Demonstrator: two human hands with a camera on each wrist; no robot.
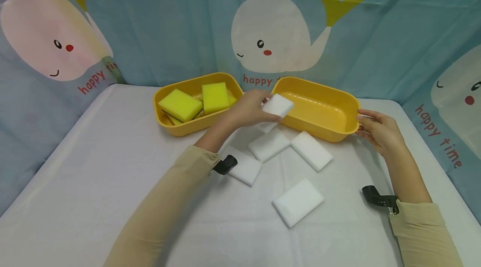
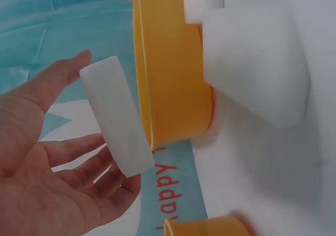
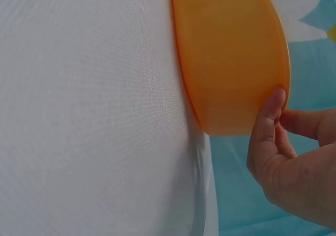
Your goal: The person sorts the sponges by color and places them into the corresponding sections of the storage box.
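My left hand grips a white sponge block between thumb and fingers, raised at the left end of the right-hand yellow tub. In the left wrist view the held block shows its narrow side, apart from the tub wall. My right hand pinches the rim at that tub's right end, thumb on one side of the wall and fingers on the other. Bare yellow bottom shows inside this tub. More white blocks lie in front of it, one partly hidden under my left hand.
At the back left stands another yellow tub holding several yellow-green sponges. Loose white blocks are spread over the white tablecloth. A blue whale-print curtain rises behind the tubs.
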